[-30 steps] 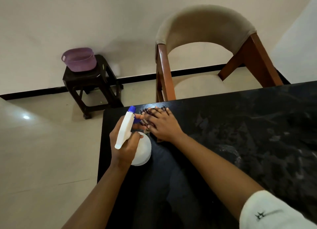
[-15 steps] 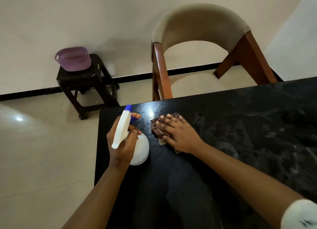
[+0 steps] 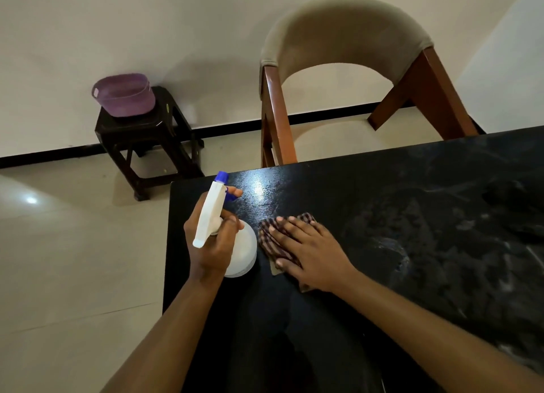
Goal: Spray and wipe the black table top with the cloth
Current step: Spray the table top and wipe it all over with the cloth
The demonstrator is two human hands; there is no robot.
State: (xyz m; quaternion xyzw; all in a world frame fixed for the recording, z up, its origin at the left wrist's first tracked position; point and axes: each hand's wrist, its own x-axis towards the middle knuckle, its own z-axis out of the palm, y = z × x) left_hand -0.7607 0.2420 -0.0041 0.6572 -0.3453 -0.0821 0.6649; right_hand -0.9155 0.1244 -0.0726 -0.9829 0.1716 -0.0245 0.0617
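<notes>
One checked cloth (image 3: 269,239) lies flat on the black table top (image 3: 412,216), nr its far-left corner. Your right hand (image 3: 309,251) presses on it, fingers straight. Just left, your left hand (image 3: 210,245) grips one white spray bottle (image 3: 210,213). Beyond the far edge: one chair (image 3: 338,39), one stool (image 3: 147,133) w/ one purple tub (image 3: 123,96).

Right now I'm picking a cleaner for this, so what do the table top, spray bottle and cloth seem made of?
The table top looks like polished stone or laminate: black, glossy, with glare and pale mottling. The spray bottle seems white matte plastic with a blue nozzle tip. The cloth looks like soft woven fabric, going by its checks and folds.
</notes>
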